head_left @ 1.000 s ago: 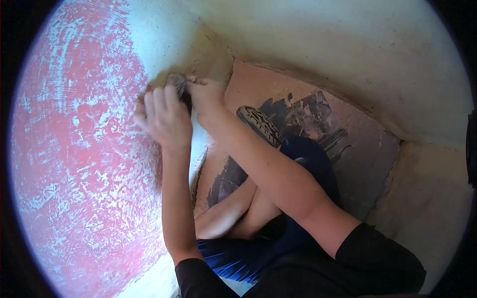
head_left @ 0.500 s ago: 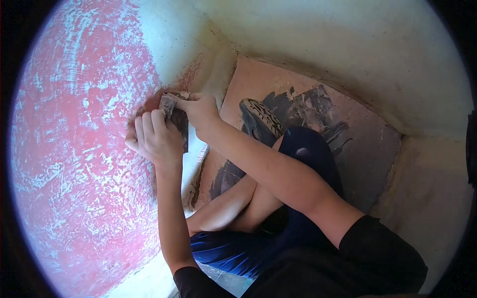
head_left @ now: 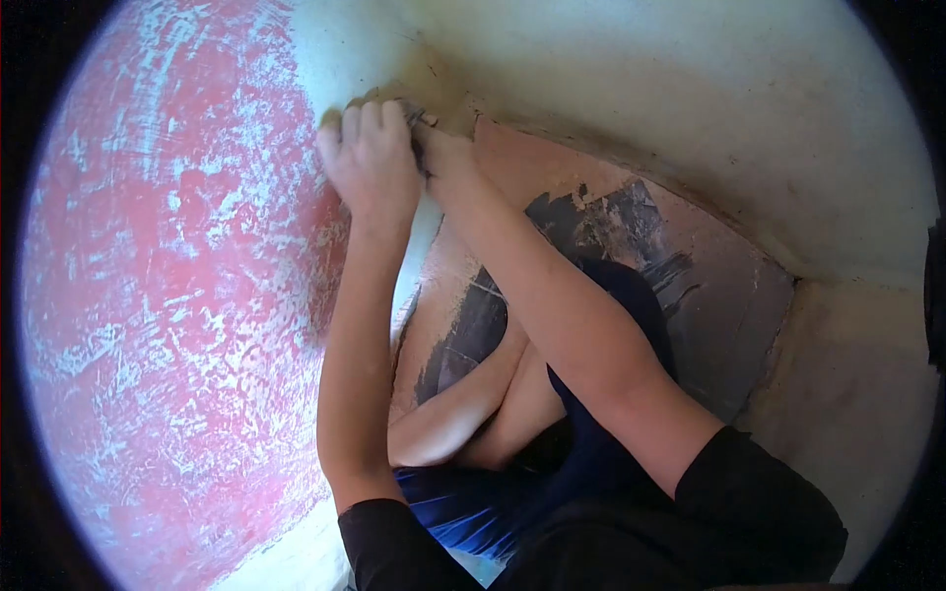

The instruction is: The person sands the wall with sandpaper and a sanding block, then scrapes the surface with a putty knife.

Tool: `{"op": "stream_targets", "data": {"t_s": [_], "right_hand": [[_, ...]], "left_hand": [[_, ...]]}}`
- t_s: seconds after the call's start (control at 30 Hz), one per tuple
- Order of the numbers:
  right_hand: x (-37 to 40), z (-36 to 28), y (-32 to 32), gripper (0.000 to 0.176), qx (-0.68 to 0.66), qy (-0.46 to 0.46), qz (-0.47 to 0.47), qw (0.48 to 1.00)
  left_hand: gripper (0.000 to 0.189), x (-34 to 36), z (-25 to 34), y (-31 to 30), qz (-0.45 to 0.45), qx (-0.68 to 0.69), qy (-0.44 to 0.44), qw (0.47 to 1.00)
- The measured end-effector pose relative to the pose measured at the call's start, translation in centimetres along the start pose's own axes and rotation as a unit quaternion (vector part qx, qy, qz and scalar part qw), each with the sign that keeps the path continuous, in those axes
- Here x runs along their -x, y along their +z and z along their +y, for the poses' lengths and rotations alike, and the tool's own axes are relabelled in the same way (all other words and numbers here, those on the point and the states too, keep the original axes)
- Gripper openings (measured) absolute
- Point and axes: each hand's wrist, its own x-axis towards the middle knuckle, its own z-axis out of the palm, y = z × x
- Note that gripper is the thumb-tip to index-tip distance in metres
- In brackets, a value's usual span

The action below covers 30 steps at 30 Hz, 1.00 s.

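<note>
one flat dark tool (head_left: pixel 416 118), worn-looking, mostly hidden: left of centre in the upper part of the frame, between the two hands and near the wall; whether its edge touches the surface cannot be told. handling, by judgement: light, thin, fairly stiff, not fragile, perhaps a little slippery with dust; best held at the outer edge by thumb and fingers, with a second hand to steady the flat. one right hand (head_left: pixel 449 160): fingers folded well in, apparently pinching the tool's right-hand side; fingertips partly covered. one left hand (head_left: pixel 374 163): back uppermost, fingers bent and half closed, tips toward the wall, knuckles just beside the tool; thumb out of sight, so whether it grips the tool or only rests by it cannot be told. one wall (head_left: pixel 148 256), patchy pink and white, filling the left of the frame. one second wall (head_left: pixel 650 89), pale, across the upper right. one reddish floor (head_left: pixel 527 163) with dark smears, centre right. one dark blue garment (head_left: pixel 463 507), lower centre, below the crossed shins.
</note>
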Motion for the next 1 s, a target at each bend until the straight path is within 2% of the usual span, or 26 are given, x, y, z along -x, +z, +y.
{"op": "stream_targets", "data": {"t_s": [0.03, 0.1, 0.17, 0.2, 0.27, 0.3, 0.4, 0.5, 0.57, 0.6, 0.67, 0.7, 0.77, 0.83, 0.9, 0.97, 1.0], "right_hand": [[2.1, -0.2, 0.8, 0.026, 0.000, 0.002, 0.001, 1.000], [5.8, 0.1, 2.2, 0.015, 0.068, 0.060, 0.012, 0.996], [8.7, 2.0, 3.5, 0.014, 0.083, 0.056, -0.004, 0.995], [10.3, 1.9, 4.4, 0.016, 0.134, 0.057, 0.020, 0.989], [10.6, 1.7, 5.0, 0.017, 0.024, 0.083, 0.001, 0.996], [10.4, 1.5, 5.2, 0.017, 0.025, 0.085, -0.001, 0.996], [7.4, -0.5, 4.8, 0.015, 0.045, 0.030, 0.044, 0.998], [0.6, -0.9, 2.4, 0.012, -0.001, 0.019, 0.097, 0.995], [-4.9, 0.6, -0.7, 0.014, -0.182, 0.118, -0.024, 0.976], [-4.4, 0.8, -0.6, 0.014, -0.183, 0.120, -0.023, 0.976], [-3.2, 1.2, -0.2, 0.014, -0.029, -0.091, -0.058, 0.994], [-2.2, 0.6, 0.3, 0.014, -0.030, -0.091, -0.061, 0.994], [1.5, -0.9, 1.2, 0.013, 0.099, 0.075, 0.022, 0.992], [6.7, -0.8, 3.3, 0.014, 0.049, 0.063, -0.001, 0.997], [9.5, 1.0, 4.4, 0.015, 0.086, 0.074, 0.008, 0.994], [9.9, 1.6, 5.0, 0.017, 0.122, 0.089, 0.014, 0.988], [9.6, 1.6, 5.1, 0.018, 0.079, 0.077, 0.019, 0.994]], "left_hand": [[0.004, 1.0, -0.5, -1.1, 0.028, 0.008, 0.005, 1.000], [0.007, 3.3, -1.4, -4.8, -0.002, -0.035, -0.013, 0.999], [0.011, 6.3, -2.4, -7.6, 0.011, -0.061, -0.058, 0.996], [0.011, 7.0, -2.4, -8.1, 0.012, -0.059, -0.056, 0.997], [0.011, 7.8, -2.8, -8.6, -0.013, -0.117, -0.064, 0.991], [0.011, 6.9, -2.4, -8.6, -0.013, -0.093, -0.052, 0.994], [0.011, 4.2, -1.8, -4.3, 0.031, -0.064, -0.033, 0.997], [0.008, 0.5, 0.3, 0.1, 0.012, -0.042, -0.024, 0.999], [0.010, -1.0, 1.3, 2.4, -0.009, -0.015, -0.025, 1.000], [0.010, -1.1, 1.2, 2.3, -0.012, -0.015, -0.025, 1.000], [0.005, -1.1, 0.6, 1.6, 0.040, -0.005, -0.010, 0.999], [0.005, -0.9, 0.2, 0.9, 0.041, -0.006, -0.010, 0.999], [0.009, 0.8, -0.5, -1.6, 0.035, -0.018, -0.019, 0.999], [0.011, 3.3, -1.1, -5.2, 0.051, -0.057, -0.042, 0.996], [0.012, 6.5, -1.9, -7.7, 0.058, -0.074, -0.089, 0.992], [0.011, 6.7, -1.9, -7.7, 0.052, -0.091, -0.090, 0.990], [0.011, 6.8, -1.9, -7.7, 0.046, -0.108, -0.094, 0.989]]}}
